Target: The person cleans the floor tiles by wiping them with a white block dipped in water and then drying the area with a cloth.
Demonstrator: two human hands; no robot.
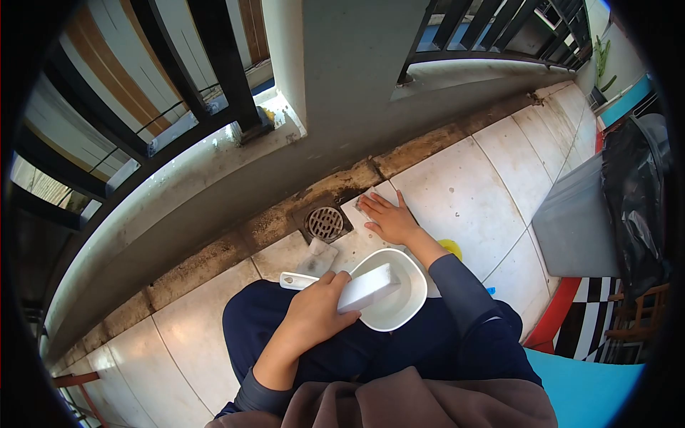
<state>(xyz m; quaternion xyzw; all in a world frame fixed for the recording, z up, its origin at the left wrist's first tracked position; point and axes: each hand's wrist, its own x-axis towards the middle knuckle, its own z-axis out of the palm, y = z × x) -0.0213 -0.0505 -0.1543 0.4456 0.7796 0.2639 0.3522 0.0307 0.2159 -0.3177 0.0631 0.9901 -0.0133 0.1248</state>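
My left hand (314,314) is closed around one end of a white rectangular block (371,287), which looks like a foam sponge. The block's free end juts over a white plastic dipper (407,307) between my knees. The dipper's handle (296,280) points left, past my left fingers. My right hand (389,217) lies flat with fingers spread on the floor tile, just right of a round drain grate (325,223). Whether anything thin is beneath its fingertips is hard to see. A greyish-white piece (317,258) rests on the tile below the drain.
A low grey wall (342,114) with black railings (207,57) runs behind the drain, its base dirt-stained. On the right stands a grey bin (578,221) with a black bag (635,200). A yellow round item (451,248) sits beside my right forearm.
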